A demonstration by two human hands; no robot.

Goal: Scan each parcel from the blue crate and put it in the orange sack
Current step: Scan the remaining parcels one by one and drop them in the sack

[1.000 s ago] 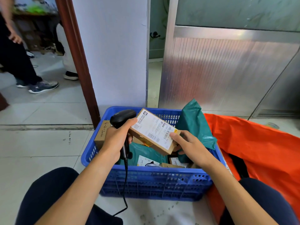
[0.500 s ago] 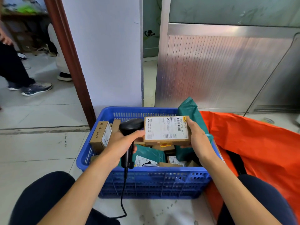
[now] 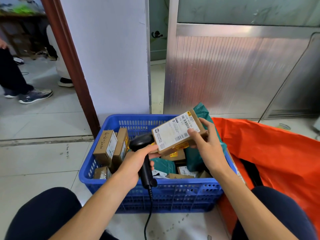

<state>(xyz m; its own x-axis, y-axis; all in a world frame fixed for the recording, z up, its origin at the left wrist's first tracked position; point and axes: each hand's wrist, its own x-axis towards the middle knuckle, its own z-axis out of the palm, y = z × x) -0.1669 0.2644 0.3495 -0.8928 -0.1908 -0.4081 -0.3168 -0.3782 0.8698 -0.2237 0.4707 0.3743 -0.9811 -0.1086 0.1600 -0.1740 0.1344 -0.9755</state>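
Parcel [image 3: 176,134] gripped by right hand [image 3: 210,153], thumb overlapping its label [image 3: 165,138]; left hand [image 3: 133,165] grips scanner [image 3: 146,168].

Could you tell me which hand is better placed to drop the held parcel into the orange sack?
The right hand: it holds the parcel, and the orange sack lies just to its right. The left hand is busy gripping the scanner.

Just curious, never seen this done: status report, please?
Left hand grips barcode scanner. Right hand holds labelled cardboard parcel above blue crate. Orange sack beside crate; teal mailer bag stands between.
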